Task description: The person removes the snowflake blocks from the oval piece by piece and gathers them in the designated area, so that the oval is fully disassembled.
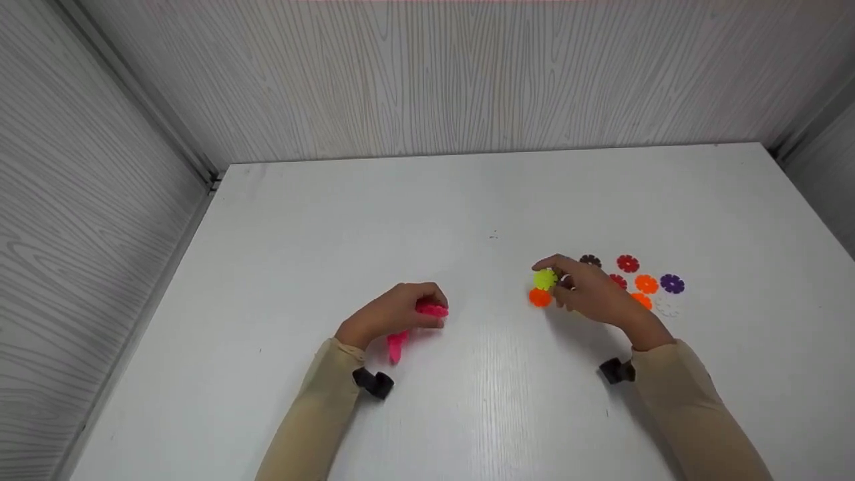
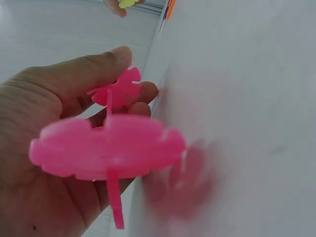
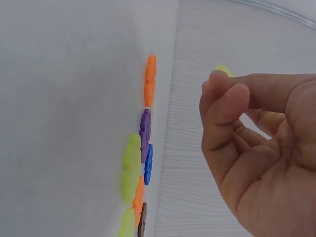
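My left hand (image 1: 398, 310) grips a small assembly of pink notched plastic discs (image 2: 106, 148) slotted into one another. In the left wrist view one pink disc (image 2: 123, 91) lies between thumb and fingers, and others stand out toward the camera. My right hand (image 1: 594, 294) pinches a yellow-green notched disc (image 1: 545, 279) between thumb and fingertips. Only a sliver of that disc shows behind the fingers in the right wrist view. Just below it in the head view is an orange disc (image 1: 540, 298).
Around and beneath my right hand several loose discs lie on the white table (image 1: 374, 220), among them a red one (image 1: 628, 263), a purple one (image 1: 672, 284) and a white one (image 1: 668, 306). Grey wood-grain panels (image 1: 467, 80) stand at the back and sides.
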Available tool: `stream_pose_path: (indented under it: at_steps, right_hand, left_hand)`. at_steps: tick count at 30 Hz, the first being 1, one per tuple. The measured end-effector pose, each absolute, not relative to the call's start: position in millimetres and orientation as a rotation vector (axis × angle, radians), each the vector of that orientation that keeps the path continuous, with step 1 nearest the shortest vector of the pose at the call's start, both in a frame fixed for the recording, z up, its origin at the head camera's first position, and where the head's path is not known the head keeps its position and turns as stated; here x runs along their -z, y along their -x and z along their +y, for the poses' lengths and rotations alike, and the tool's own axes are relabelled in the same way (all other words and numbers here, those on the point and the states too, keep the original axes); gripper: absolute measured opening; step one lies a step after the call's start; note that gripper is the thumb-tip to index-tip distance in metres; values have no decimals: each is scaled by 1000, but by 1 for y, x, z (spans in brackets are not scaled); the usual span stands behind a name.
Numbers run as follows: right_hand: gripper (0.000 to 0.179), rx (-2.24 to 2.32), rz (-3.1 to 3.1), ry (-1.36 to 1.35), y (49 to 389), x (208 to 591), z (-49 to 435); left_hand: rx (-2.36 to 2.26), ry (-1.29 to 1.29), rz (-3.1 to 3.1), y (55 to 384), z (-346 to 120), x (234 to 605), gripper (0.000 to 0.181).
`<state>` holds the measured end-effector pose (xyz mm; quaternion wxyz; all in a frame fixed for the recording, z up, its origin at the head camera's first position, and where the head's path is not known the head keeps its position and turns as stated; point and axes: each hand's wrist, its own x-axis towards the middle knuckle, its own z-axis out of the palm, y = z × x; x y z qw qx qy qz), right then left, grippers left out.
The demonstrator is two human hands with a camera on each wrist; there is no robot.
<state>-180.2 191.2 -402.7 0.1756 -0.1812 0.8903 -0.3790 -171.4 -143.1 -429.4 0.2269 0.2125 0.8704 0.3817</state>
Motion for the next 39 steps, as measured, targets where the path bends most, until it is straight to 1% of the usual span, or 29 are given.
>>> stream_pose_path:
  at_steps: [5,11,17,21,27,39]
  right_hand:
    - [39,1121,2527,503,180,404,191]
    - [39,1164,2506,501,178,407,191]
    - [40,1164,2496,515,179,408,191]
    - [40,1146,2480,494,180,411,190]
    - [33,1077,2512,460,183,408,192]
    - [33,837,2478,516,183,398,210]
  left_hand:
    - [-1004,-546,2356,170,-145,428,35]
    - [-974,-541,2352,170,-147,430,39]
    - [-959,-514,2371,171,-148,428,35]
    - [-959,-540,2380,170,-148,426,31]
    - [-991,-588,2382,172,-149,425,28]
    - [-1048,-586,2385,173,-150,423,30]
